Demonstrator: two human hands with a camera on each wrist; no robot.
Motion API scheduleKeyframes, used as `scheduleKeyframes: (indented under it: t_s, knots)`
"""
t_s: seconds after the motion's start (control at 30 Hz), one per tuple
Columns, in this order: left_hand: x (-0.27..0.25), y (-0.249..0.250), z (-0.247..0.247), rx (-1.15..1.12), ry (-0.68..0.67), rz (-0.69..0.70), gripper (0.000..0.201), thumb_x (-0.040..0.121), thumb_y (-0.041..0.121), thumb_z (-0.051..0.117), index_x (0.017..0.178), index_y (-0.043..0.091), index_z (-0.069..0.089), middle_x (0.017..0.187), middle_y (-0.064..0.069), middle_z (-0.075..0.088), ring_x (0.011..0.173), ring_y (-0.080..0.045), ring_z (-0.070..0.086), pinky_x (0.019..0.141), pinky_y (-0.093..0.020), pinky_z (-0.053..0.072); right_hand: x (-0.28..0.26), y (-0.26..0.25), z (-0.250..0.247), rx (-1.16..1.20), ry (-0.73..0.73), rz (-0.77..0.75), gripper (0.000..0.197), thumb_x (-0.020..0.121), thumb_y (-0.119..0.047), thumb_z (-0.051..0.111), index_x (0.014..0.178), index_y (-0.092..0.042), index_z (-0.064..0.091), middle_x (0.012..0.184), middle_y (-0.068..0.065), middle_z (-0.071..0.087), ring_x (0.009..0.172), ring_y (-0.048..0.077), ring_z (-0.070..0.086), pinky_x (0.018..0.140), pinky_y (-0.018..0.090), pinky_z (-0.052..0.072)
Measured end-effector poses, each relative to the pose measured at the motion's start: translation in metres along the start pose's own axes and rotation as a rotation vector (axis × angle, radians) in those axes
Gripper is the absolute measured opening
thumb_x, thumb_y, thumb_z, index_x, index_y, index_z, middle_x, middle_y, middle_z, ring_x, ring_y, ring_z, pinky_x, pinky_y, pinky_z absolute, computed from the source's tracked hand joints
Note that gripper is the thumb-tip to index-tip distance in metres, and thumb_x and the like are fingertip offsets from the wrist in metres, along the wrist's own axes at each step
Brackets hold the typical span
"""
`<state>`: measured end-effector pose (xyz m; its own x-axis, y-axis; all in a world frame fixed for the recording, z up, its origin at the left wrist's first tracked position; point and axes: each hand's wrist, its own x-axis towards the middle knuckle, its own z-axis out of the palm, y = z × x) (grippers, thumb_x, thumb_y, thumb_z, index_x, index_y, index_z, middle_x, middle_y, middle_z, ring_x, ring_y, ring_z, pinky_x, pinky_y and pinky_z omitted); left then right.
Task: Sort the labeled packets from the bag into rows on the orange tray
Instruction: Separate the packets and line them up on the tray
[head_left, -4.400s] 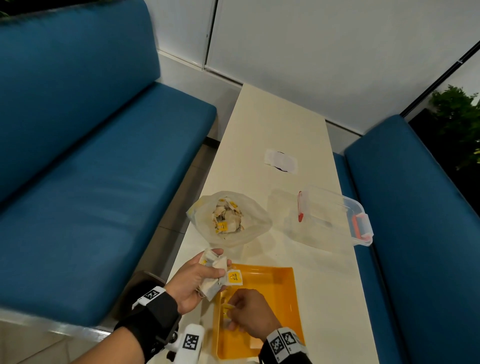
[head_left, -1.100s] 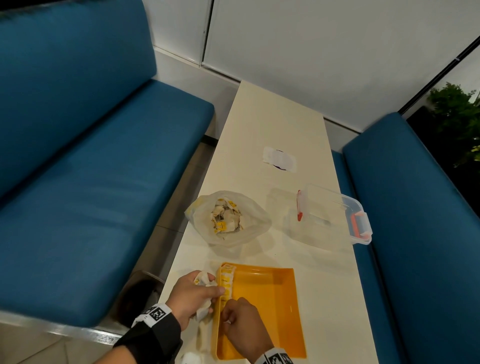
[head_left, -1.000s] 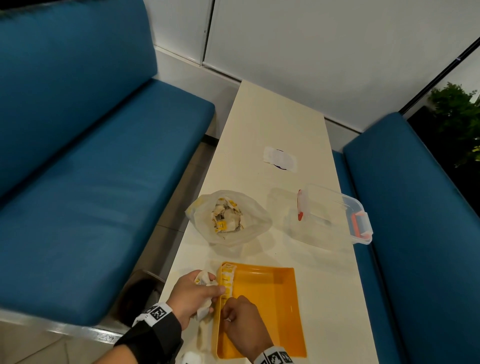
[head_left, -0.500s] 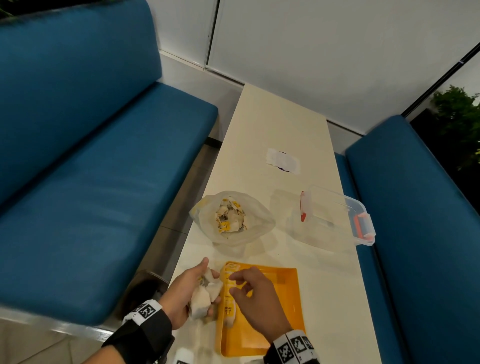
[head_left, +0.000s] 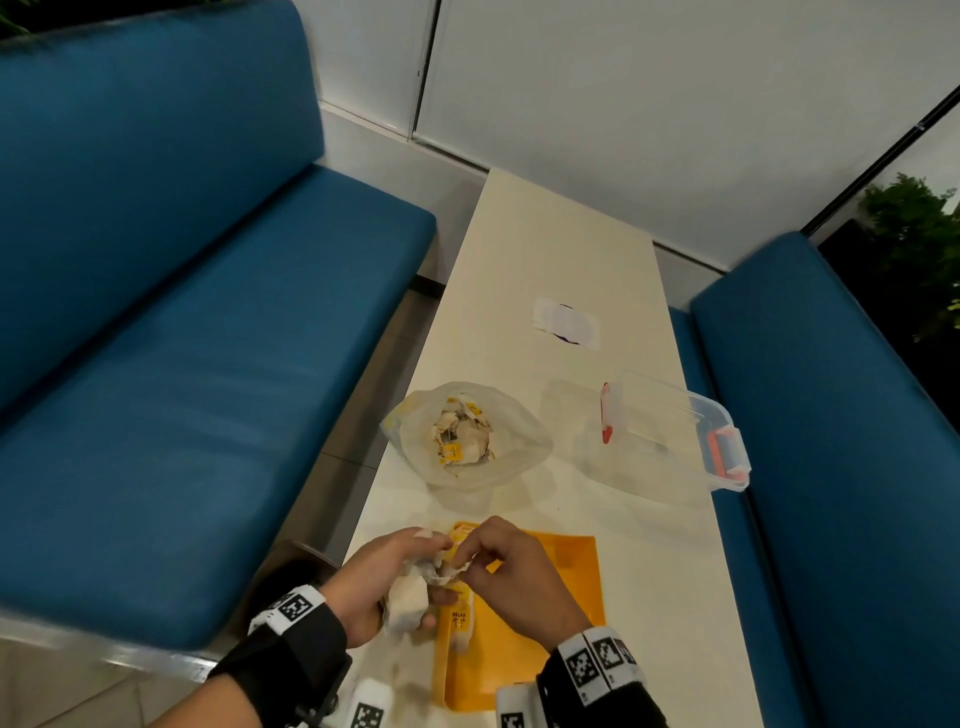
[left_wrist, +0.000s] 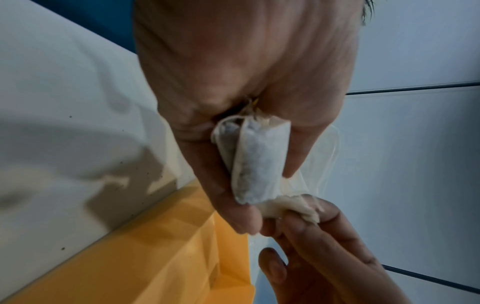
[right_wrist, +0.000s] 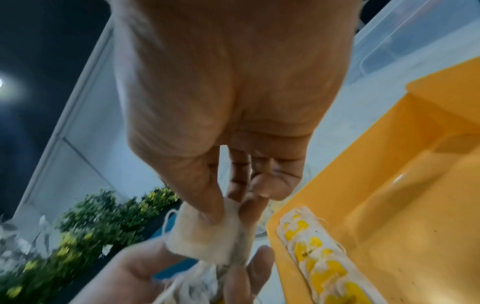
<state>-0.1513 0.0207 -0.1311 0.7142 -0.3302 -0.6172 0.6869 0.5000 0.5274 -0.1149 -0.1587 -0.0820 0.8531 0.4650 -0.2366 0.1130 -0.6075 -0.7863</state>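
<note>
- Blue benches (head_left: 171, 395) run down both sides of a long cream table (head_left: 550, 249), with white walls at the far end.
- An orange tray (head_left: 571, 582) sits at the near end of the table.
- One row of packets (right_wrist: 319, 257) with yellow labels lies along the left side of the tray, end to end.
- The left hand (head_left: 379, 577) is just left of the tray, above the table edge.
- Its fingers are curled round a small bunch of white packets (head_left: 408, 603). In the left wrist view one packet (left_wrist: 257, 162) lies along the palm, tucked between the thumb and the fingers.
- The right hand (head_left: 514, 577) is over the tray, close to the left hand.
- Its thumb and first finger pinch the crumpled end of a packet (left_wrist: 293, 207) that sticks out of the bunch. The other fingers are loosely bent.
- That pinched packet is still touching the bunch in the left hand, right at the fingertips of both hands.
- A clear plastic bag (head_left: 467, 441) lies open farther along the table, with more packets piled inside.
- A clear box (head_left: 670, 431) with orange clips sits to the right of the bag.
- A white paper (head_left: 566, 322) lies flat on the table, farther away.
</note>
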Motion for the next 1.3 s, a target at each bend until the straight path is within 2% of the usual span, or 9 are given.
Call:
scheduleKeyframes:
  t_s: [0.17, 0.27, 0.37, 0.5, 0.63, 0.77, 0.9, 1.07, 1.3]
  knots:
    - [-0.006, 0.002, 0.003, 0.092, -0.131, 0.026, 0.046, 0.084, 0.011, 0.078, 0.128, 0.014, 0.065, 0.098, -0.019, 0.069, 0.085, -0.034, 0.068, 0.05, -0.03, 0.05, 0.001, 0.001, -0.013, 0.189, -0.036, 0.046, 0.013, 0.074, -0.01, 0.082, 0.079, -0.021, 0.076, 0.094, -0.003, 0.056, 0.085, 0.012, 0.059, 0.083, 0.023, 0.049]
    - [-0.009, 0.002, 0.007, 0.086, -0.186, 0.064, 0.046, 0.082, 0.014, 0.082, 0.126, 0.02, 0.069, 0.091, -0.015, 0.067, 0.083, -0.031, 0.067, 0.048, -0.027, 0.048, 0.002, 0.002, -0.014, 0.223, -0.034, 0.072, 0.015, 0.075, -0.009, 0.08, 0.085, -0.02, 0.077, 0.097, -0.002, 0.054, 0.095, 0.016, 0.058, 0.089, 0.026, 0.049]
    - [-0.009, 0.003, 0.009, 0.089, -0.155, 0.115, 0.04, 0.089, 0.013, 0.074, 0.128, 0.019, 0.068, 0.093, -0.014, 0.069, 0.078, -0.026, 0.067, 0.046, -0.026, 0.047, 0.001, 0.003, -0.011, 0.243, 0.058, 0.079, 0.018, 0.076, -0.015, 0.082, 0.088, -0.025, 0.074, 0.099, -0.003, 0.06, 0.084, 0.007, 0.053, 0.081, 0.022, 0.048]
    - [-0.007, 0.003, 0.009, 0.098, -0.137, 0.141, 0.032, 0.092, 0.015, 0.07, 0.124, 0.016, 0.069, 0.094, -0.015, 0.069, 0.073, -0.024, 0.066, 0.045, -0.026, 0.047, -0.001, 0.003, -0.004, 0.358, 0.159, 0.111, 0.014, 0.078, -0.006, 0.08, 0.082, -0.012, 0.068, 0.078, -0.006, 0.065, 0.071, 0.005, 0.055, 0.068, 0.021, 0.048]
    - [-0.002, -0.001, 0.012, 0.137, -0.056, 0.199, 0.027, 0.084, 0.02, 0.077, 0.107, 0.01, 0.068, 0.089, -0.017, 0.069, 0.069, -0.024, 0.065, 0.047, -0.025, 0.046, -0.003, 0.008, -0.002, 0.427, 0.112, 0.137, 0.012, 0.079, 0.0, 0.075, 0.086, -0.009, 0.074, 0.083, 0.005, 0.072, 0.077, 0.015, 0.062, 0.073, 0.028, 0.053]
    - [0.004, -0.005, 0.014, 0.151, 0.053, 0.265, 0.03, 0.077, 0.025, 0.085, 0.094, 0.01, 0.066, 0.084, -0.016, 0.069, 0.067, -0.023, 0.063, 0.047, -0.026, 0.044, -0.005, 0.009, -0.004, 0.39, 0.166, 0.129, 0.012, 0.08, -0.011, 0.08, 0.091, -0.014, 0.076, 0.083, -0.001, 0.073, 0.072, 0.01, 0.057, 0.069, 0.023, 0.052]
    - [0.006, -0.006, 0.016, 0.169, 0.071, 0.287, 0.021, 0.082, 0.017, 0.082, 0.092, 0.008, 0.065, 0.093, -0.028, 0.071, 0.065, -0.023, 0.061, 0.047, -0.025, 0.042, -0.001, 0.012, -0.001, 0.363, 0.272, 0.131, 0.001, 0.084, -0.017, 0.078, 0.084, -0.017, 0.077, 0.08, 0.006, 0.075, 0.079, 0.033, 0.066, 0.074, 0.043, 0.055]
    - [0.01, -0.005, 0.012, 0.25, 0.093, 0.288, 0.02, 0.084, 0.013, 0.081, 0.1, 0.006, 0.07, 0.087, -0.023, 0.07, 0.064, -0.022, 0.06, 0.049, -0.026, 0.043, 0.0, 0.011, -0.004, 0.46, 0.264, 0.138, 0.003, 0.085, -0.006, 0.075, 0.087, -0.005, 0.076, 0.073, 0.003, 0.074, 0.066, 0.006, 0.063, 0.063, 0.02, 0.048]
    - [0.009, -0.006, 0.005, 0.17, 0.156, 0.243, 0.009, 0.087, 0.013, 0.078, 0.093, 0.009, 0.073, 0.082, -0.015, 0.068, 0.062, -0.023, 0.059, 0.048, -0.025, 0.041, 0.001, 0.015, -0.018, 0.439, 0.211, 0.205, 0.005, 0.085, -0.013, 0.076, 0.083, -0.009, 0.076, 0.06, 0.005, 0.062, 0.055, 0.011, 0.051, 0.051, 0.02, 0.037]
